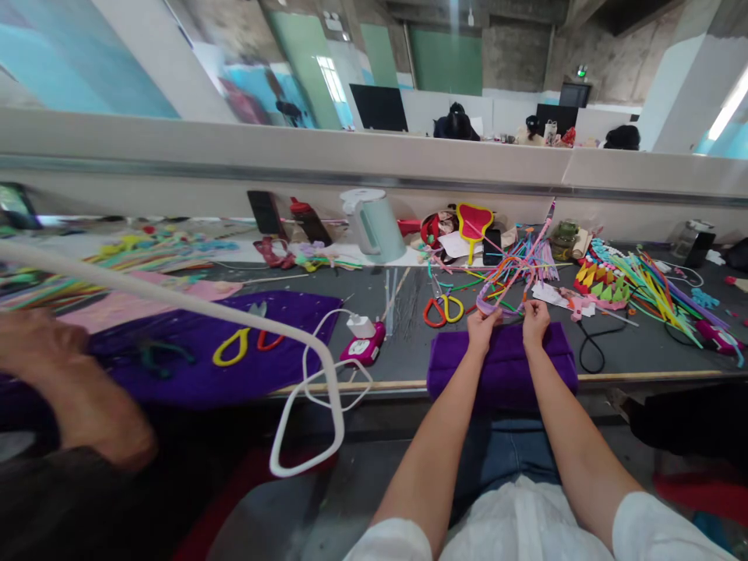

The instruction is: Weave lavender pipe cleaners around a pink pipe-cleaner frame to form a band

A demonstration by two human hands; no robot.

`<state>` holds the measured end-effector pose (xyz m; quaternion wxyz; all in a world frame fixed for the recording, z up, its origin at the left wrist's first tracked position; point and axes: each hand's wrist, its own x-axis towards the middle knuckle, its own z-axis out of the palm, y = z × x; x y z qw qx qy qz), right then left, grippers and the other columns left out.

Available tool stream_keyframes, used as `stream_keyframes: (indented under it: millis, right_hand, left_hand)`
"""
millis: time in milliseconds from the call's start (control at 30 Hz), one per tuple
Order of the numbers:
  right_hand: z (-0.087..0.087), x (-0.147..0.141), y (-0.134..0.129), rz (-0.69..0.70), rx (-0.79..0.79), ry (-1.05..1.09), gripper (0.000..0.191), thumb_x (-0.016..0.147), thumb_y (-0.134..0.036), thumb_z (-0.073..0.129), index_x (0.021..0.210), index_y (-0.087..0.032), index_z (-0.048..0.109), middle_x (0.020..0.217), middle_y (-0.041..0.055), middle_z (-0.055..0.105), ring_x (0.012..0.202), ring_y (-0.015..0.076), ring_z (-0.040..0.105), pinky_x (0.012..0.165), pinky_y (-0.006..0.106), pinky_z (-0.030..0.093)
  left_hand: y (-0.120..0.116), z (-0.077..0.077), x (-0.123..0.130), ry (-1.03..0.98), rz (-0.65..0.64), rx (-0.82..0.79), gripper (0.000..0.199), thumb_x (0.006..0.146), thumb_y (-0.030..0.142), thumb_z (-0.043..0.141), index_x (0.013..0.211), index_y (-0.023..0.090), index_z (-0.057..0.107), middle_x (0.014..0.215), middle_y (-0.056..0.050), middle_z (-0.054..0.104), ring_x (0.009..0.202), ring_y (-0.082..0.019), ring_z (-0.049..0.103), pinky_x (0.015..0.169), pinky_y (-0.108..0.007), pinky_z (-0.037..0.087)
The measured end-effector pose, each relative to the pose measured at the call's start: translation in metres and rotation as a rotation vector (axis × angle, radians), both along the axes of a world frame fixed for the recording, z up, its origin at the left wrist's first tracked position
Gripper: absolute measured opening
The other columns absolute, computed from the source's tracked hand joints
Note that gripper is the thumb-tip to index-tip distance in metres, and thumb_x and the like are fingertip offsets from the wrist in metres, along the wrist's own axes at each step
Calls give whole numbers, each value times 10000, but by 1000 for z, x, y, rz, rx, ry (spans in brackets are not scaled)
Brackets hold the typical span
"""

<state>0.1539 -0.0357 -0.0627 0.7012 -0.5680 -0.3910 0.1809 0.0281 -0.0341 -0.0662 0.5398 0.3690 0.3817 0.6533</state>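
Above a folded purple cloth at the table's front edge, my left hand is closed in a pinch on a lilac pipe cleaner, which curves up from the fingers. My right hand is a short way to the right, its fingers pinched on the lilac strand's other side; the tips are small and partly hidden. Just beyond both hands spreads a tangle of pink, orange and lilac pipe cleaners. Scissors with red and yellow handles lie left of my left hand.
A co-worker's arm is at the left, beside another purple cloth with scissors. A white bent frame crosses the foreground. A kettle stands at the back. Pipe cleaners and a pink power strip lie right.
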Motion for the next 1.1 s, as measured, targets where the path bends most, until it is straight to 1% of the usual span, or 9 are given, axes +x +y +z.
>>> stream_keyframes:
  millis: [100,233,367,433,533,667,867,1000,1100]
  right_hand:
    - [-1,0,4,50,36,147,222,714,-397,592,740,-180,554,637,-13,581,550,134,543,555,252,450]
    - [0,2,5,139,63,332,243,663,-386,632,759,-178,551,668,3,636,566,127,565,515,233,450]
    - [0,6,5,247,42,421,286,633,-382,670,784,-169,551,718,24,673,581,121,589,490,214,446]
    - [0,6,5,250,34,439,331,626,-385,683,833,-176,531,729,22,681,568,119,594,477,210,446]
    - [-1,5,5,163,43,389,377,645,-391,678,901,-196,482,687,-8,668,489,108,565,435,204,426]
    - [0,0,2,38,21,190,279,712,-416,620,834,-194,503,614,-35,599,423,95,499,401,206,400]
    - [2,-3,0,23,-34,55,301,756,-449,559,841,-162,588,686,26,625,562,146,568,499,250,465]
    - [1,-5,1,-9,-32,-34,298,760,-447,554,858,-167,585,744,44,647,652,165,614,621,277,500]
    - [3,-7,0,-9,-34,-82,284,750,-427,575,872,-170,573,775,56,657,672,171,628,659,280,497]
  left_hand:
    - [-1,3,-2,-23,-27,-8,360,526,342,843,747,106,685,682,-33,688,594,-151,627,630,-316,549]
    - [-3,5,-4,-62,-60,-19,395,523,352,849,778,105,678,706,-48,700,628,-166,649,639,-322,559]
    - [-3,6,-4,-70,-85,-21,390,527,347,851,778,104,677,720,-53,705,640,-169,656,648,-321,560]
    - [-3,6,-4,-52,-89,-7,369,531,345,849,749,101,677,698,-50,699,620,-163,648,644,-317,556]
    - [-3,4,-2,-24,-88,21,345,536,340,846,725,104,682,670,-38,690,593,-151,633,634,-307,549]
    - [-3,2,-1,23,-92,45,327,549,336,837,736,108,696,668,-35,692,586,-147,627,635,-296,537]
    - [-2,-1,0,83,-86,72,315,561,341,823,750,115,712,663,-29,690,591,-155,625,631,-303,531]
    - [-1,-1,1,100,-66,84,296,566,338,816,737,120,713,654,-21,683,585,-150,614,632,-302,529]
    - [-2,0,0,109,-70,83,297,570,339,810,752,122,719,651,-21,681,590,-153,613,631,-301,528]
